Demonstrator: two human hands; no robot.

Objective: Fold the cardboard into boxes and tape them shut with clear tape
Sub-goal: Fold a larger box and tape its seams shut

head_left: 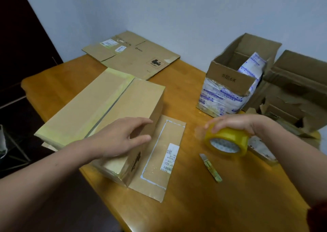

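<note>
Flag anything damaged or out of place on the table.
Torn box at far right: front wall ripped and ragged. Open box beside it: printed tape crumpled and peeling. Closed box under the left hand overhangs the table's left edge.

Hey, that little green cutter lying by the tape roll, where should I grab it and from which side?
Take the cutter by its green patterned handle, the end nearest you, with a pinch grip from above across its long edges. It lies flat on the table, grey blade end pointing away, so the near side likely keeps fingers off the blade.
</note>
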